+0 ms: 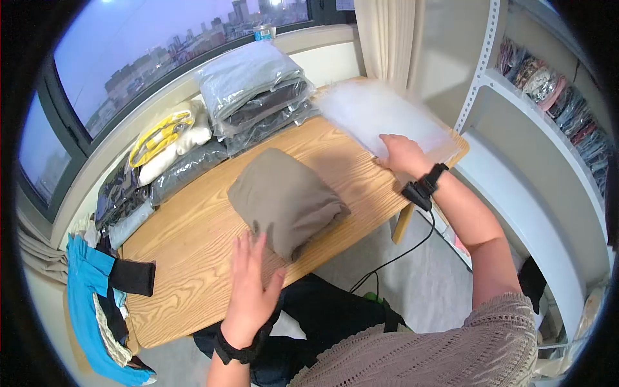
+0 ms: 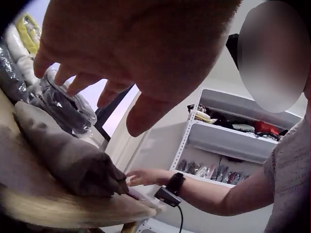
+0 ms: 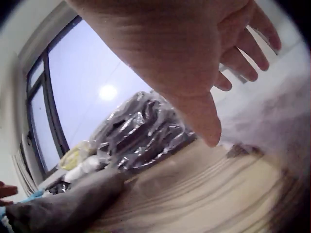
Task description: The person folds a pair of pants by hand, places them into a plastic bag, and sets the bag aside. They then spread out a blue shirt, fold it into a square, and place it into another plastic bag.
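A folded grey-brown garment (image 1: 284,197) lies in a thick bundle on the wooden table (image 1: 187,258). My left hand (image 1: 252,290) hovers by its near left edge, fingers spread and fairly straight, holding nothing. At the table's right end lies a pile of clear, frosted plastic sheets or bags (image 1: 377,115), blurred along its far edge. Over the near edge of that pile is my right hand (image 1: 406,157). In the right wrist view, its fingers (image 3: 243,60) stretch out over the plastic with the thumb apart, and nothing is pinched between them.
Clothes in clear bags (image 1: 255,84) are stacked along the window side, with a yellow and white bundle (image 1: 171,142) beside them. Blue and black clothes (image 1: 90,303) hang over the left end. White shelving (image 1: 541,116) stands at right. A cable (image 1: 412,248) trails from the right wrist.
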### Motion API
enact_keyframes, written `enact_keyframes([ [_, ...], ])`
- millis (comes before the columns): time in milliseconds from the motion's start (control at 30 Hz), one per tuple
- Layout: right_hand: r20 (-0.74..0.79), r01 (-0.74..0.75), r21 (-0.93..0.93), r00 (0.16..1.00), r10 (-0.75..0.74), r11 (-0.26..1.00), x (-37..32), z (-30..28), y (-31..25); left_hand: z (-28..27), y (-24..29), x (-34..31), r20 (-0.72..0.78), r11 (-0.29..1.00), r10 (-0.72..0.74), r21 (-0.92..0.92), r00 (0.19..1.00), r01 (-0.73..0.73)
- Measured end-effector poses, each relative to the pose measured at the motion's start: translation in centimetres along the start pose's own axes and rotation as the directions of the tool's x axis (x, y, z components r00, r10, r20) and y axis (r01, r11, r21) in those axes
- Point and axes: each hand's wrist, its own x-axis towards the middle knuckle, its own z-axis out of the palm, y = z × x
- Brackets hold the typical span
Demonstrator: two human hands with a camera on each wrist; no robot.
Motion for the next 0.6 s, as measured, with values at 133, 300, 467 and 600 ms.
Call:
enact_keyframes([
  [133, 0.144, -0.079, -0.038, 0.986, 0.084, 0.996, 2.8, 2.2, 2.6, -0.4, 1.9, 0.2, 0.015, 0.992, 0.08, -0.098, 0.997, -0.078],
  [300, 0.123, -0.179, 0.05, 0.977, 0.172, 0.983, 4.8, 3.2, 5.7, -1.4, 2.6, 0.6, 0.043, 0.987, 0.091, -0.138, 0.995, -0.085],
  [467, 0.141, -0.201, 0.49, 0.978, 0.151, 0.848, 4.8, 2.3, 9.3, -2.5, 4.9, 3.9, 0.088, 0.928, 0.24, -0.312, 0.967, -0.202],
  [600, 0.462, -0.486, 0.874, 0.845, 0.267, 0.024, 3.9, 4.1, 11.6, -1.5, 6.8, 10.8, 0.132, 0.837, 0.222, -0.535, 0.966, -0.12],
])
